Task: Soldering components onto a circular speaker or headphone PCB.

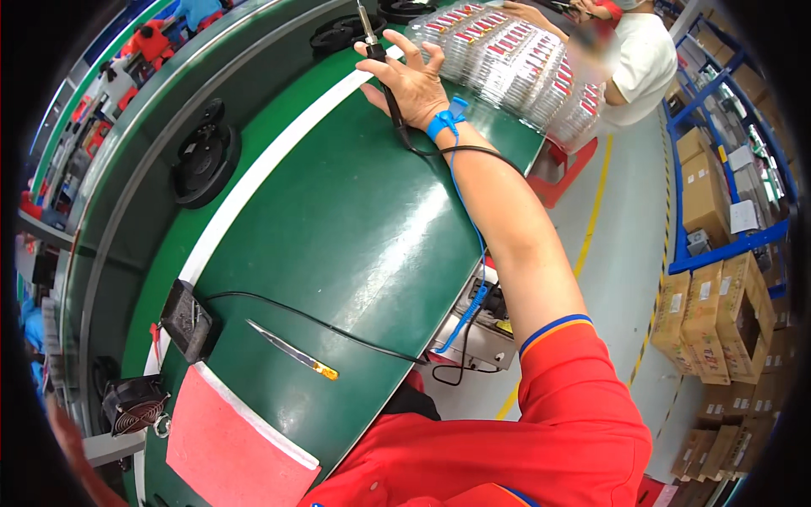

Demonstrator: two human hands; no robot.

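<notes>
My right arm, in a red short sleeve, stretches up across the green work surface [380, 220]. At the far side my right hand [418, 89] is closed round the black handle of a soldering iron [377, 52], its metal tip pointing up and away. The iron's black cable runs back over my wrist, which wears a blue wrist strap [443, 123] with a thin blue cord. My left hand is not seen. Tweezers [291, 351] with a yellow end lie on the surface nearer me, beside a black cable.
Stacked clear plastic trays [524, 72] with red pieces stand at the far right, near a person in white. A black tray [187, 321], a pink mat [236, 439] and a small fan [135, 406] sit at the left. A black wheel-like part [205, 160] lies along the line.
</notes>
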